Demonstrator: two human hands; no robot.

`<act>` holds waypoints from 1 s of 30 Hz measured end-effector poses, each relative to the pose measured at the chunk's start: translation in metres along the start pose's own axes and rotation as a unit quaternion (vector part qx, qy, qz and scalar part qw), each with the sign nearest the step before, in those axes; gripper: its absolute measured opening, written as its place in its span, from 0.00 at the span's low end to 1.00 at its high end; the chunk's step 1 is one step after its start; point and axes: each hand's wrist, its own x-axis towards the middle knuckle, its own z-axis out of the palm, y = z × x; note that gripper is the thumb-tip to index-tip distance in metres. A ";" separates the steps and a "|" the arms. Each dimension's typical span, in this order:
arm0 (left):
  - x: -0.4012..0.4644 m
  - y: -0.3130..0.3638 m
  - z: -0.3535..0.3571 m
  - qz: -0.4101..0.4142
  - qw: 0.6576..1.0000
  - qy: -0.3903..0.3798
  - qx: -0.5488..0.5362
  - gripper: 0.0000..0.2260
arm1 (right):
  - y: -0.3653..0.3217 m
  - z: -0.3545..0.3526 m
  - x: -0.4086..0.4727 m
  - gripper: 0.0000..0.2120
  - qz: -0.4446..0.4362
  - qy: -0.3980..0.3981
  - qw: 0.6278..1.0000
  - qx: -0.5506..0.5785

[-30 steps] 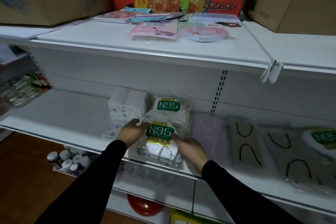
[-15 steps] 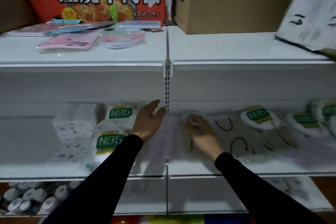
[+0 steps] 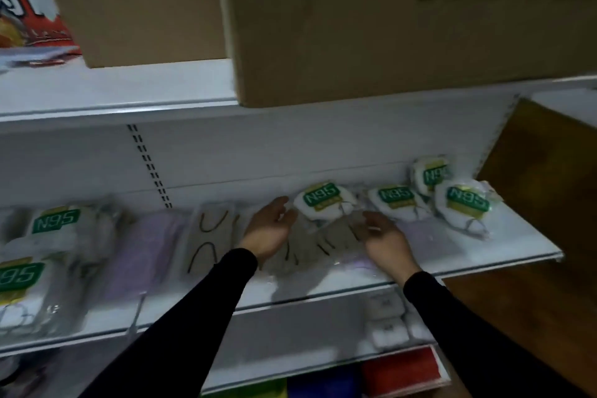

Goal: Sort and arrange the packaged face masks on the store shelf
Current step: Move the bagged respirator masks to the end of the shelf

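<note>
Packaged face masks lie along the white middle shelf (image 3: 349,284). My left hand (image 3: 269,228) and my right hand (image 3: 384,241) hover open, fingers apart, on either side of a heap of grey masks with black ear loops (image 3: 323,244). Just behind the heap lies a white N95 pack with a green label (image 3: 323,199). More N95 packs (image 3: 395,200) (image 3: 465,202) lie to the right, and two N95 packs (image 3: 55,223) (image 3: 19,278) sit at the far left. A purple mask pack (image 3: 145,252) and another grey pack (image 3: 211,236) lie left of my left hand.
Large cardboard boxes (image 3: 387,26) stand on the upper shelf, overhanging its edge. A red printed carton (image 3: 29,10) is at top left. The shelf ends at right, beside a brown surface (image 3: 542,187). Coloured packs (image 3: 397,372) fill the shelf below.
The view has swung right along the shelf. Both hands left the N95 pack at the left and moved right, now flanking the grey mask heap.
</note>
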 end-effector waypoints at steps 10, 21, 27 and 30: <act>0.020 0.024 0.070 -0.073 0.993 -0.010 0.087 0.23 | 0.048 -0.061 0.035 0.18 0.018 -0.034 0.997 -0.060; 0.065 0.012 0.087 -0.060 0.970 -0.059 0.228 0.21 | 0.023 -0.033 0.078 0.21 -0.019 -0.089 0.990 -0.108; 0.075 0.013 0.102 -0.099 0.969 -0.032 0.223 0.25 | 0.022 -0.007 0.097 0.22 -0.054 -0.118 0.978 -0.162; 0.082 0.015 0.109 -0.130 0.981 -0.003 0.147 0.23 | 0.026 0.004 0.114 0.23 -0.060 -0.130 0.971 -0.193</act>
